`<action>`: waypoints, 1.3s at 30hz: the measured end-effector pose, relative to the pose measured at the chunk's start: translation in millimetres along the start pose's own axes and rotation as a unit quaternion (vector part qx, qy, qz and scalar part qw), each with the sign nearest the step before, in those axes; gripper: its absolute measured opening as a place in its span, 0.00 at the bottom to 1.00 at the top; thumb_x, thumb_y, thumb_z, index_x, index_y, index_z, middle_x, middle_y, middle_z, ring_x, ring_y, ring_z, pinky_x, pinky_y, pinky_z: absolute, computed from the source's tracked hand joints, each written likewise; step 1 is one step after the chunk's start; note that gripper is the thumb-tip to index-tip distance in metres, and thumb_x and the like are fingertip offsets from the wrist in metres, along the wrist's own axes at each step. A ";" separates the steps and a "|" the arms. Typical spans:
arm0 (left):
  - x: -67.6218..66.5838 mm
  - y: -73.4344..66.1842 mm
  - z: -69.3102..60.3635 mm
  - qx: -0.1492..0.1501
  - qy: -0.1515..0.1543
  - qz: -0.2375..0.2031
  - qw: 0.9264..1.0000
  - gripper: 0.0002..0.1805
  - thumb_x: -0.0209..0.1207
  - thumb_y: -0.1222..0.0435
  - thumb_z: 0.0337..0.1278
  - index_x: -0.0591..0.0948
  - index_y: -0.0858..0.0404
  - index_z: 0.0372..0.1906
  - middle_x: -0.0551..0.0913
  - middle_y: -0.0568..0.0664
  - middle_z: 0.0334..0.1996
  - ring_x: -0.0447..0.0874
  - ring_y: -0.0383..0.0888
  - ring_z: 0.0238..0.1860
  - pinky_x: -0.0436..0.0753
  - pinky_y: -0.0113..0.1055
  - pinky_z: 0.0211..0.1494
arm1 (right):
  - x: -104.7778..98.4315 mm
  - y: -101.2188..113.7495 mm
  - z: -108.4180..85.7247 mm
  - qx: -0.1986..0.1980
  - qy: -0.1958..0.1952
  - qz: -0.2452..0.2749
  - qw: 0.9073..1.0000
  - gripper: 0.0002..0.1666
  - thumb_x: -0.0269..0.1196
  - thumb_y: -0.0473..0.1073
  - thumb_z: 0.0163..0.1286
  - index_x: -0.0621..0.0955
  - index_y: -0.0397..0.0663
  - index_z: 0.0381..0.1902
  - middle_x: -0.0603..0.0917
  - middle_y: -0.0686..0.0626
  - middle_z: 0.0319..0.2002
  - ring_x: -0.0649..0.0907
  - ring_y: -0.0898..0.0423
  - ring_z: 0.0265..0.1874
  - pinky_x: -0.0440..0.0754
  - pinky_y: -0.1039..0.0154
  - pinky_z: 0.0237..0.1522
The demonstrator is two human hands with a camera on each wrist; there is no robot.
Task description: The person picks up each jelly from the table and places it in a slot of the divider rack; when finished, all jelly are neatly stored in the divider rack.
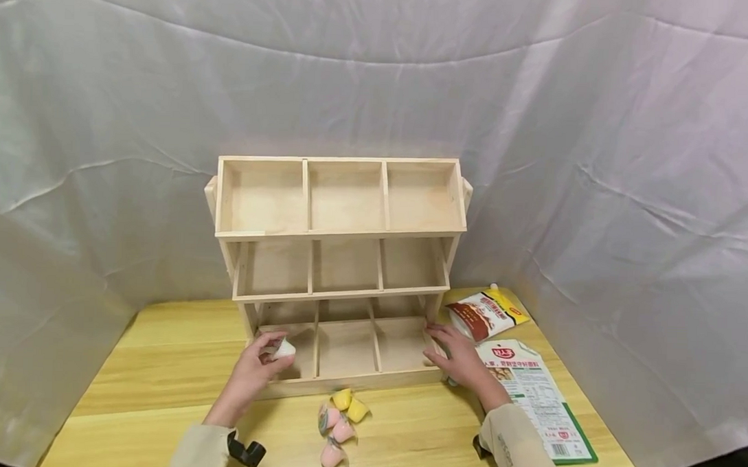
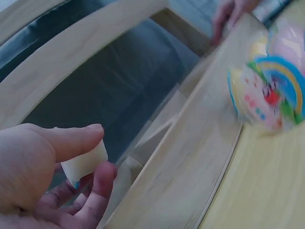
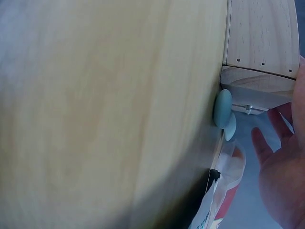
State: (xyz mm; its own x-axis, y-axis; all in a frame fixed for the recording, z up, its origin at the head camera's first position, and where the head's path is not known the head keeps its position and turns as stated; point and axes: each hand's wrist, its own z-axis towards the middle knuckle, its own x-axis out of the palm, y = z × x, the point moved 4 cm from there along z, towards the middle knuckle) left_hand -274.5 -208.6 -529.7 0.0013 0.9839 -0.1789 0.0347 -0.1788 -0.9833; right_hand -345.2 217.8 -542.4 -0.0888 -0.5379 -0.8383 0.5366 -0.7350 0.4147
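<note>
A three-tier wooden rack (image 1: pixel 344 380) with divided compartments stands on the table. At its bottom left compartment, my left hand (image 1: pixel 256 367) pinches a small white jelly cup (image 1: pixel 285 349) between thumb and fingers; the left wrist view shows the white cup (image 2: pixel 86 162) above the tier's front board. My right hand (image 1: pixel 459 357) rests at the right end of the bottom tier, its fingers loosely bent against the wood. In front of the rack lie pink jelly cups (image 1: pixel 332 456) and yellow jelly cups (image 1: pixel 358 410), with a printed lid (image 2: pixel 274 90) showing close up.
Right of the rack lie a red and yellow pouch (image 1: pixel 489 313) and a flat white and green packet (image 1: pixel 544 404). Pale green oval pieces (image 3: pixel 223 109) sit by the rack's right foot. Grey curtains (image 1: pixel 366 103) hang around the table.
</note>
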 end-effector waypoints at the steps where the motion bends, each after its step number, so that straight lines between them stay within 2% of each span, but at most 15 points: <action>1: 0.6 -1.5 0.8 0.003 -0.006 0.020 1.000 0.31 0.69 0.68 0.64 0.73 0.63 0.71 0.72 0.61 0.60 0.80 0.45 0.48 0.88 0.39 0.45 | -0.3 0.1 -0.2 -0.002 -0.001 0.000 1.000 0.30 0.69 0.50 0.71 0.80 0.41 0.66 0.79 0.40 0.66 0.77 0.38 0.66 0.75 0.35 0.67; 3: 1.3 -3.9 2.4 0.006 -0.020 0.053 0.998 0.29 0.70 0.68 0.63 0.76 0.65 0.68 0.75 0.61 0.58 0.79 0.46 0.46 0.87 0.36 0.40 | -0.7 0.5 -0.4 -0.005 -0.002 0.001 1.000 0.30 0.69 0.49 0.71 0.80 0.40 0.65 0.79 0.39 0.66 0.77 0.37 0.66 0.75 0.34 0.66; 6: 2.4 -5.6 4.9 0.006 -0.029 0.076 0.997 0.28 0.71 0.68 0.61 0.77 0.65 0.65 0.77 0.61 0.56 0.78 0.46 0.44 0.85 0.32 0.37 | -0.9 0.7 -0.5 -0.006 -0.003 0.000 1.000 0.30 0.69 0.49 0.71 0.80 0.40 0.66 0.79 0.39 0.66 0.77 0.37 0.66 0.75 0.33 0.66; 14: 3.0 -0.5 12.6 -0.007 -0.012 0.058 0.998 0.31 0.72 0.67 0.61 0.75 0.65 0.68 0.77 0.62 0.58 0.81 0.47 0.46 0.87 0.37 0.41 | -0.9 -0.8 -0.6 0.002 0.003 -0.001 1.000 0.30 0.69 0.51 0.71 0.80 0.43 0.66 0.79 0.42 0.67 0.78 0.40 0.67 0.76 0.37 0.67; 18: 5.0 -0.1 19.6 0.002 -0.021 0.095 0.995 0.30 0.72 0.65 0.60 0.77 0.65 0.66 0.79 0.60 0.55 0.77 0.46 0.43 0.82 0.32 0.39 | -0.5 -2.3 -1.0 0.003 0.001 -0.003 1.000 0.30 0.69 0.51 0.71 0.80 0.44 0.66 0.79 0.43 0.67 0.78 0.40 0.67 0.76 0.37 0.67; 22: 6.8 -0.1 28.8 0.044 -0.042 0.160 0.985 0.26 0.75 0.67 0.56 0.81 0.67 0.59 0.84 0.59 0.47 0.76 0.44 0.37 0.78 0.31 0.34 | 0.1 -2.8 -0.7 0.000 0.000 -0.003 1.000 0.30 0.69 0.51 0.71 0.80 0.44 0.66 0.79 0.43 0.67 0.78 0.40 0.67 0.76 0.37 0.67; 25: 8.4 -0.5 33.4 0.074 -0.061 0.210 0.973 0.23 0.76 0.68 0.52 0.84 0.67 0.53 0.86 0.58 0.44 0.79 0.45 0.36 0.80 0.33 0.37 | 0.4 -2.5 -0.2 -0.001 -0.001 -0.002 1.000 0.30 0.69 0.51 0.71 0.80 0.43 0.66 0.79 0.42 0.67 0.78 0.40 0.67 0.75 0.37 0.67; 29: 11.4 -1.0 37.6 0.092 -0.072 0.252 0.961 0.22 0.77 0.68 0.49 0.85 0.66 0.51 0.87 0.58 0.43 0.82 0.48 0.40 0.81 0.39 0.42 | 0.3 -1.7 0.0 -0.001 -0.001 -0.003 1.000 0.30 0.69 0.51 0.71 0.80 0.43 0.66 0.79 0.41 0.67 0.78 0.39 0.67 0.75 0.37 0.67; 35: 18.3 -1.4 42.0 0.110 -0.079 0.277 0.951 0.24 0.78 0.69 0.46 0.85 0.66 0.51 0.87 0.60 0.45 0.84 0.53 0.42 0.83 0.49 0.46 | 0.3 -2.0 -0.4 0.003 0.003 0.001 1.000 0.30 0.69 0.50 0.71 0.80 0.42 0.66 0.79 0.41 0.67 0.77 0.39 0.67 0.74 0.36 0.69; 39: 23.1 0.7 45.5 0.111 -0.080 0.289 0.947 0.24 0.78 0.68 0.45 0.85 0.64 0.51 0.86 0.61 0.46 0.84 0.54 0.43 0.84 0.51 0.47 | 0.6 -3.1 -0.4 0.007 0.006 -0.003 1.000 0.30 0.69 0.50 0.71 0.80 0.43 0.67 0.78 0.42 0.68 0.76 0.39 0.68 0.74 0.37 0.69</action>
State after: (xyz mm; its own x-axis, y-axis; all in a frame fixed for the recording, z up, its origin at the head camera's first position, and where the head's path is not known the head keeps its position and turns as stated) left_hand -319.9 -186.2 -536.1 -0.1968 0.7108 -0.6753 -0.1366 -0.7020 -0.6990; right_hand -346.6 220.0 -544.3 -0.0827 -0.5282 -0.8451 0.5237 -0.7445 0.4141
